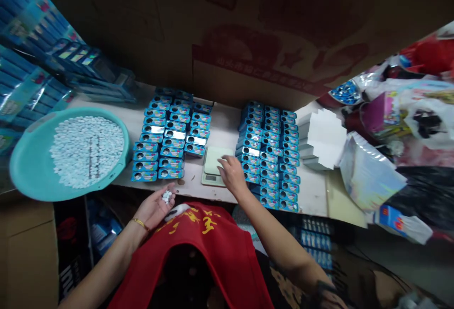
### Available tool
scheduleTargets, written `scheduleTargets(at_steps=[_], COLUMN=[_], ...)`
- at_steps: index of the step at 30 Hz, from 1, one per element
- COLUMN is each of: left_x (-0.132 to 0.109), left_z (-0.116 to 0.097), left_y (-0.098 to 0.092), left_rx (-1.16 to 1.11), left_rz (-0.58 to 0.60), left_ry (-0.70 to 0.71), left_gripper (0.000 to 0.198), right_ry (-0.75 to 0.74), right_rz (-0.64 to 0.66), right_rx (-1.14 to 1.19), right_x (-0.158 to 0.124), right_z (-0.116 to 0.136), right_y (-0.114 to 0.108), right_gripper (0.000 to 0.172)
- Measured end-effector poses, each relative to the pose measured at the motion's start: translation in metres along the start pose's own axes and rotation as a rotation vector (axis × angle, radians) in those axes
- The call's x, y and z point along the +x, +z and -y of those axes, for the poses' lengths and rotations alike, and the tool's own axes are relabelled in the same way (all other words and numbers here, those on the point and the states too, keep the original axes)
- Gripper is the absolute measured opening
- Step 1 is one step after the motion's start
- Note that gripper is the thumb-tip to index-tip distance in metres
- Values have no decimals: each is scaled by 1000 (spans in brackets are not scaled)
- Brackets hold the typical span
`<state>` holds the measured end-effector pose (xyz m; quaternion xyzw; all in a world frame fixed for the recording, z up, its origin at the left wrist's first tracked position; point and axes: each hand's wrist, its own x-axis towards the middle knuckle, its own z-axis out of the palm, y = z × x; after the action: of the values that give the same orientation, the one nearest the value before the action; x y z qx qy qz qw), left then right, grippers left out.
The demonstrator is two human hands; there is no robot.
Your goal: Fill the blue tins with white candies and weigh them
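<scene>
My left hand (pixel 159 206) is palm up at the table's front edge, its fingers cupped around a few small white tablets (pixel 166 197). My right hand (pixel 231 172) hovers at the right side of a small pale digital scale (pixel 212 179), fingers bent and a little apart, with nothing visible in them. Whether its fingertips touch the weighing plate I cannot tell. Left of the scale stand rows of blue tins (pixel 172 151), and right of it more rows of blue tins (pixel 269 167). Many such white tablets (pixel 76 153) lie in a turquoise basin (pixel 33 167) on the left.
A large cardboard box (pixel 170 39) leans over the table's back. Packed blue boxes (pixel 24 82) pile up at left. White folded cartons (pixel 324 138) and a shiny silvery bag (pixel 369 172) are at the table's right end. Plastic bags (pixel 425 119) clutter the far right.
</scene>
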<state>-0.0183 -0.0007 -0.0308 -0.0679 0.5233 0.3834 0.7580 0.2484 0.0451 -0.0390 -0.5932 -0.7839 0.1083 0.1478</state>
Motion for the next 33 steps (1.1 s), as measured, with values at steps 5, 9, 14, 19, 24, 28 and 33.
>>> scheduleTargets(at_steps=[5, 9, 14, 19, 24, 28, 33], left_x=[10, 11, 8, 8, 7, 4, 2], left_z=[3, 10, 16, 23, 29, 26, 20], left_y=[12, 27, 37, 40, 38, 32, 31], left_rx=[86, 122, 134, 134, 120, 81, 71], left_rz=[25, 74, 82, 117, 111, 92, 105], left_ry=[-13, -33, -16, 3, -8, -25, -55], left_gripper=[17, 16, 17, 19, 19, 18, 19], right_ry=[239, 229, 102, -51, -101, -42, 143], right_rz=[79, 122, 71, 151, 190, 46, -75], right_rx=[-278, -352, -281, -224, -180, -72, 147], right_x=[-71, -80, -82, -45, -1, -16, -67], right_z=[-43, -54, -40, -6, 11, 2, -10], right_y=[-23, -17, -40, -45, -20, -16, -15], right_gripper=[18, 14, 20, 26, 24, 27, 26])
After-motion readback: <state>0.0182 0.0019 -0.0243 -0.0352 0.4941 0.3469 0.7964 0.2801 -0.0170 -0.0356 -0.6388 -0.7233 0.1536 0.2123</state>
